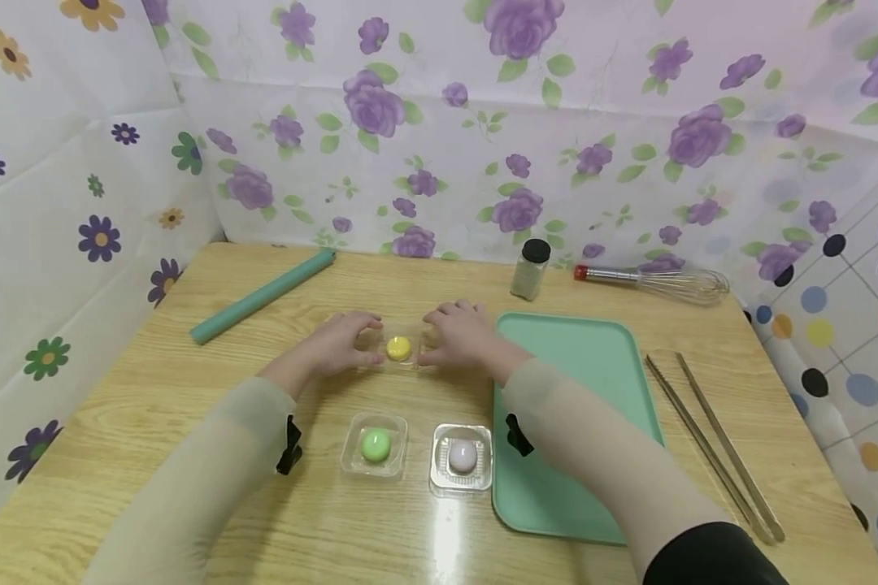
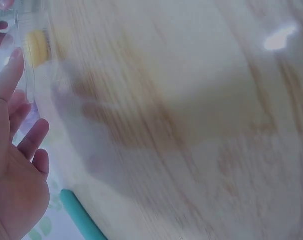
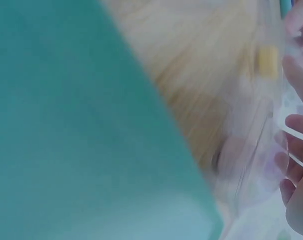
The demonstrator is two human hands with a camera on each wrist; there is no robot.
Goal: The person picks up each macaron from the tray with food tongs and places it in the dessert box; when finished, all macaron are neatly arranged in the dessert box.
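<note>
A small yellow round piece (image 1: 398, 348) with a domed top sits in a clear plastic box (image 1: 407, 363) towards the back of the table. My left hand (image 1: 340, 343) is at the box's left side, fingers relaxed and spread, its thumb tip right at the edge in the left wrist view. Opposite it, my right hand (image 1: 457, 335) flanks the box, its loosely bent fingers spread. Nearer to me, a green ball-like piece (image 1: 375, 445) lies in a second clear box (image 1: 347, 465), and a pale lilac one (image 1: 462, 457) in a third (image 1: 439, 483).
On the right lies a mint-green tray (image 1: 578, 487), partly under my right forearm. Metal tongs (image 1: 724, 443) lie beyond it. Along the back are a teal roll (image 1: 263, 297), a black-lidded jar (image 1: 530, 272) and a whisk (image 1: 654, 280), in front of a flowered cloth (image 1: 439, 130).
</note>
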